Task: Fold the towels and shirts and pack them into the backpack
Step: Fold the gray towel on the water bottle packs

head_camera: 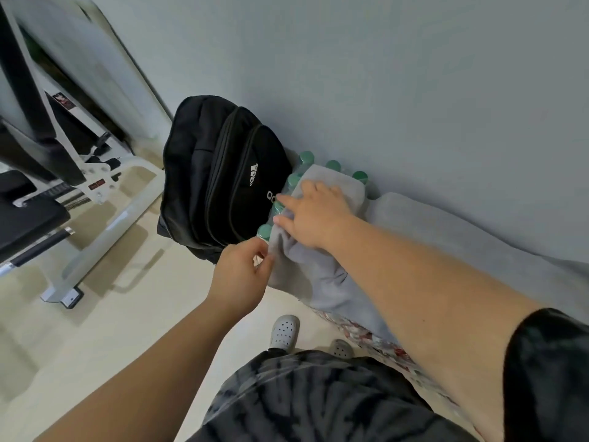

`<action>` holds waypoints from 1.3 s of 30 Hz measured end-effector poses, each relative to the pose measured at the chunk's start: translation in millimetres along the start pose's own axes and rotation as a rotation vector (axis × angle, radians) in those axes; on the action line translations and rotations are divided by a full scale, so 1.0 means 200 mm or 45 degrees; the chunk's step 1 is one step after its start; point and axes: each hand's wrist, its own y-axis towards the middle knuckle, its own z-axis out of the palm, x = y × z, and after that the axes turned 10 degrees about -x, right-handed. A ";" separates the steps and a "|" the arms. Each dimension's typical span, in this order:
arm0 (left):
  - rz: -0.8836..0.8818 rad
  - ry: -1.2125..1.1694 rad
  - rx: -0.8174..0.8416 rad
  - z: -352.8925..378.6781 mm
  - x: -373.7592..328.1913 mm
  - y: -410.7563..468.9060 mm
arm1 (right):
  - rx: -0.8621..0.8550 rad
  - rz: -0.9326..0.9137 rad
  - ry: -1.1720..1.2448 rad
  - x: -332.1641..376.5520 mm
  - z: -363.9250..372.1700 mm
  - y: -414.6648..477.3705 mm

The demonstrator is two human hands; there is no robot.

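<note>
Head view, towel: a pale grey towel (322, 250), soft and rumpled, draped over a pack of bottles against the wall; its lower part hangs down in loose folds toward the floor.
Head view, backpack: a black backpack (220, 180) with a white three-stripe logo stands upright on the floor, leaning at the wall just left of the bottles; its zips look closed, though the top is hard to read.
Head view, right hand: the right hand (314, 215) lies flat on top of the towel, fingers spread and pressing the cloth down, gripping nothing.
Head view, left hand: the left hand (240, 275) is at the towel's left edge, thumb and fingers drawn together in a pinch on the cloth's border.
Head view, bottles: green-capped bottles (333, 165) stand in rows under the towel, some caps showing along its far and left edges.
Head view, second cloth: another grey cloth (446, 231) lies spread along the wall to the right.
Head view, surroundings: a blurred white exercise machine (95, 199) with black pads stands well left of the backpack on the cream floor (95, 346).
Head view, person: a tie-dye shirt (318, 400) and pale perforated clogs (284, 331) show at the bottom.
</note>
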 end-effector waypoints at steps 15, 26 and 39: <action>-0.003 -0.189 -0.028 -0.15 -0.15 0.09 | -0.332 0.481 1.174 -0.03 -0.14 -0.03; 0.003 -0.630 0.491 -0.27 -0.34 0.19 | -0.664 0.618 1.470 -0.01 -0.23 -0.13; 0.319 -0.813 1.172 0.18 -0.97 -0.23 | -1.149 1.121 2.148 -0.56 -0.25 -1.08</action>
